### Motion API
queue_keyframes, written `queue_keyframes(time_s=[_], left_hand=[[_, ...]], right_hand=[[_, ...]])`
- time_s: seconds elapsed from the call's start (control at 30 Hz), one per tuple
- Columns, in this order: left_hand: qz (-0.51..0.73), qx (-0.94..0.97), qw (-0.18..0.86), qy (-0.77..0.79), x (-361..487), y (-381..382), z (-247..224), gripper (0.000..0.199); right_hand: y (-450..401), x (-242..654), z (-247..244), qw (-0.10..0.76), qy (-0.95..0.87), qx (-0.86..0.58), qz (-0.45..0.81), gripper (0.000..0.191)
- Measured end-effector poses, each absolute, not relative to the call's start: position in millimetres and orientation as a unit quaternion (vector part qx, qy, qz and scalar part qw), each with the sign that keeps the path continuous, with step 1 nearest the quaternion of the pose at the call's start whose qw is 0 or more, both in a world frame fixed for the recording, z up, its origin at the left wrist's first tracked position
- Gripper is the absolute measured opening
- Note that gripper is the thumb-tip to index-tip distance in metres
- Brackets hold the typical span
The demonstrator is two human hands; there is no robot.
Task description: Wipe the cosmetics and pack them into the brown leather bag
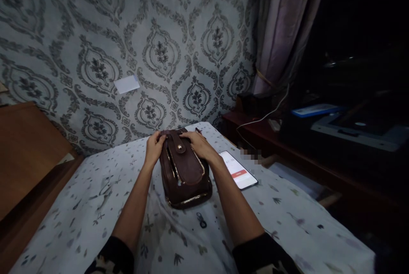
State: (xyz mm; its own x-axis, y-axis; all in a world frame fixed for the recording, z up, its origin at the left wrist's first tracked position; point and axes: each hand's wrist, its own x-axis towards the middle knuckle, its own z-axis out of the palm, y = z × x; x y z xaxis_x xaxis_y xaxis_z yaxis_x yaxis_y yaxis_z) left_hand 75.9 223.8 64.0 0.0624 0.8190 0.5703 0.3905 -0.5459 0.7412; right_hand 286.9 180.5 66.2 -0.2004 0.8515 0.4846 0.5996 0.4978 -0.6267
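Observation:
A dark brown leather bag [189, 169] lies on the patterned cloth in front of me, its gold-toothed zippers and a strap flap with a round metal snap facing up. At its far left edge, my left hand [154, 149] is closed, thumb on top and the other fingers partly hidden. My right hand [200, 145] grips the far right side, fingers bent over the upper edge beside the strap flap. Just right of my right forearm rests a phone [239, 171] with a lit white screen and a red button.
White cloth with a leaf print [105, 210] covers the table. Patterned wallpaper with a white card [127, 84] stands behind. A brown wooden panel [28, 146] is at the left. On the right are a white cable [271, 114], a blue-edged object [316, 110] and a curtain [281, 31].

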Motion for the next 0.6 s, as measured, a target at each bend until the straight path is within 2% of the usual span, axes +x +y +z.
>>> queue_keyframes(time_s=[0.43, 0.6], left_hand=[[0.539, 0.696, 0.185, 0.436, 80, 223, 61, 0.02], [0.539, 0.698, 0.176, 0.437, 81, 225, 60, 0.02]], right_hand=[[195, 288, 56, 0.437, -0.774, -0.428, 0.163, 0.039], [196, 290, 54, 0.428, -0.777, -0.433, 0.158, 0.046]])
